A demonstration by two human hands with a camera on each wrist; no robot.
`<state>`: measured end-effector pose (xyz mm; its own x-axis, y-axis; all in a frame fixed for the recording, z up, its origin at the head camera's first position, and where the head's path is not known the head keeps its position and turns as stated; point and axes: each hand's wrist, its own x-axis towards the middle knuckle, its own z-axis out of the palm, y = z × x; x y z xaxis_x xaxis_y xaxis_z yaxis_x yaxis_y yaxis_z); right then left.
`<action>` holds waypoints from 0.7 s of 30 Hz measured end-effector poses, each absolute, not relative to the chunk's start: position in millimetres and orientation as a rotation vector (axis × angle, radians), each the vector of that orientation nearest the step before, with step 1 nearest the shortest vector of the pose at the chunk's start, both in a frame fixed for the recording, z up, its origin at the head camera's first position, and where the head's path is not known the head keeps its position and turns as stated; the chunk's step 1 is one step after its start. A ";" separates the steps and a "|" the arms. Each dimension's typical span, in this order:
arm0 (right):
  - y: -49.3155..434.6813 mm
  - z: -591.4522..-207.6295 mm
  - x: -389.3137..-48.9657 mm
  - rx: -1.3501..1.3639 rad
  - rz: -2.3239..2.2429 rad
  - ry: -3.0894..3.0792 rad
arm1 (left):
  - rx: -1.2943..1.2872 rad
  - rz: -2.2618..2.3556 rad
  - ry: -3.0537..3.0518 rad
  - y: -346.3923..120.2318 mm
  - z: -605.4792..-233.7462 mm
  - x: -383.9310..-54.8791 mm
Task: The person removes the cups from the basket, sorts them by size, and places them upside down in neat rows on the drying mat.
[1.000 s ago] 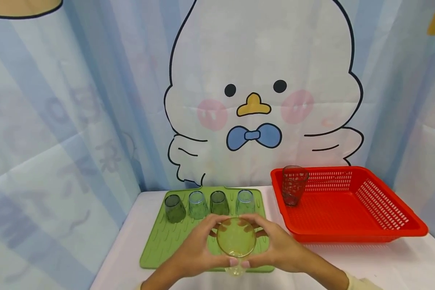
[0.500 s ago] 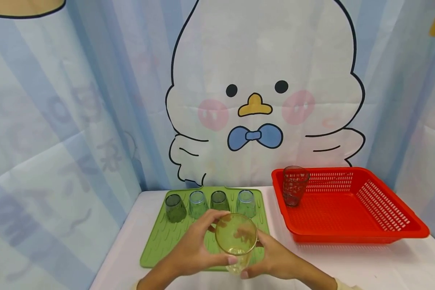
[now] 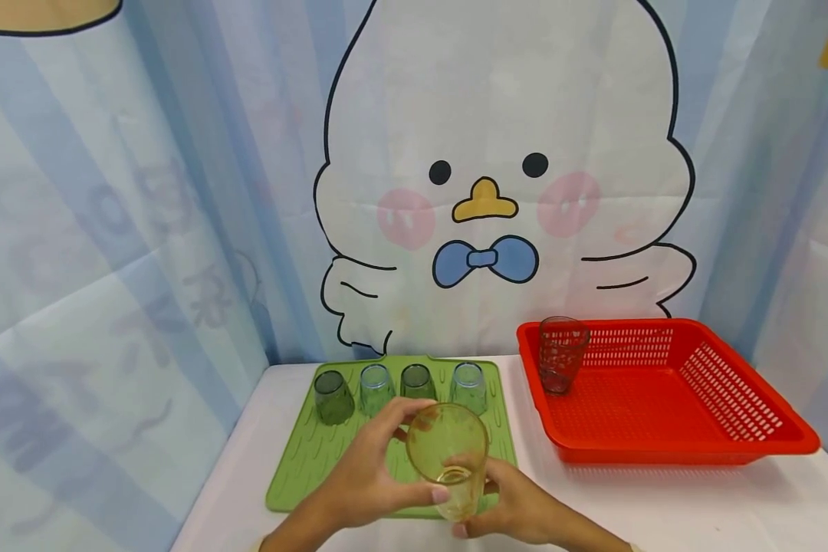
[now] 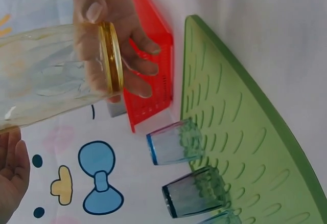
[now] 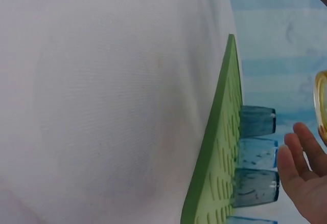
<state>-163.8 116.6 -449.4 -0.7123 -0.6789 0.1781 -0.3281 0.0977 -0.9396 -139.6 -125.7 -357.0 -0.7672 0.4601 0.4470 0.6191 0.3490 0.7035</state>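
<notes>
A yellow-tinted drinking glass (image 3: 448, 448) is held tilted above the front of the green drying mat (image 3: 303, 475), its rim up toward the head camera. My left hand (image 3: 372, 471) grips its upper part from the left, thumb in front. My right hand (image 3: 517, 502) holds it lower down, near the base, with the thumb under it. In the left wrist view the right hand (image 4: 117, 40) is around the thick gold base of the glass (image 4: 113, 58), and left fingertips (image 4: 13, 168) touch the rim end. The right wrist view shows only the base edge (image 5: 321, 104) beside the right hand (image 5: 306, 183).
Several upside-down glasses stand along the mat's back edge, from a dark one (image 3: 333, 397) to a pale blue one (image 3: 468, 389). At right is a red perforated basket (image 3: 669, 452) with a dark patterned glass (image 3: 561, 356) leaning inside. A printed curtain (image 3: 483, 307) hangs behind.
My right hand has shifted down the glass toward its base and slightly right. The glass has tilted, so more of its side shows; the left hand has barely moved.
</notes>
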 end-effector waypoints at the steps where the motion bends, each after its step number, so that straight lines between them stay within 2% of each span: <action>1: 117.8 -449.7 -163.5 -0.998 -1.658 2.069 | -0.986 -1.392 -2.437 -125.9 -357.7 -139.7; 21: 144.0 -449.9 -167.3 -0.884 -1.806 2.097 | -1.068 -1.442 -2.442 -135.8 -367.4 -147.1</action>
